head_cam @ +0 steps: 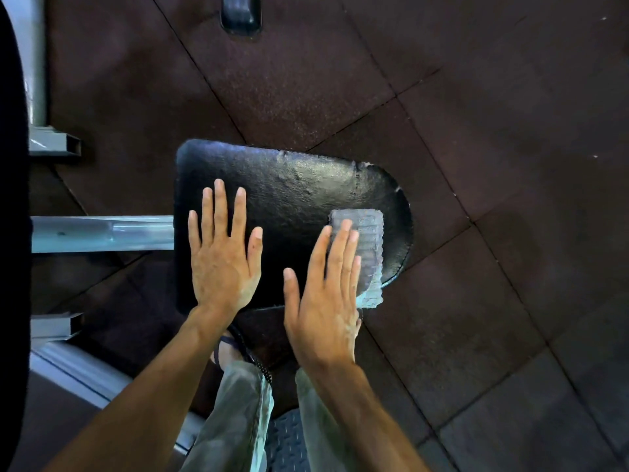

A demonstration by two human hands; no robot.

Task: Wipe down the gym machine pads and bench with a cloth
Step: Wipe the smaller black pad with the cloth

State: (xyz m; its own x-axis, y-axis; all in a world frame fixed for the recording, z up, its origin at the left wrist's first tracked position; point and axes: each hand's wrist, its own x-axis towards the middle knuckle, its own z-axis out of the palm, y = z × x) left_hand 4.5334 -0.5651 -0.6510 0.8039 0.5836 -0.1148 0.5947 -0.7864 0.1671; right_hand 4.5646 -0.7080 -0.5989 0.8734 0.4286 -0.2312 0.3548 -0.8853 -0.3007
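Down low, closest to us, we see our legs in pale trousers (235, 413), and one foot in a dark sandal (227, 349) on the floor.

Next come our two bare arms, reaching forward. Our left hand (223, 257) lies flat on the black seat pad (299, 185). Its fingers are straight and spread apart, and it holds nothing. Our right hand (323, 301) is flat too, with its fingers straight and close together. It presses down on a small grey cloth (369, 247). The fingers are not curled around the cloth; they just lie on top of it. The cloth sits on the right side of the pad, near its rounded edge, and part of the cloth sticks out past our fingers.

The pad is black and a bit shiny, with a worn patch along its far edge. On the left, a grey metal bar (102, 233) runs up to the pad's side. More grey metal frame pieces (54, 144) show farther left.

All around lies a dark floor of big rubber tiles (476, 131). At the far top, another small black pad (241, 15) peeks in.
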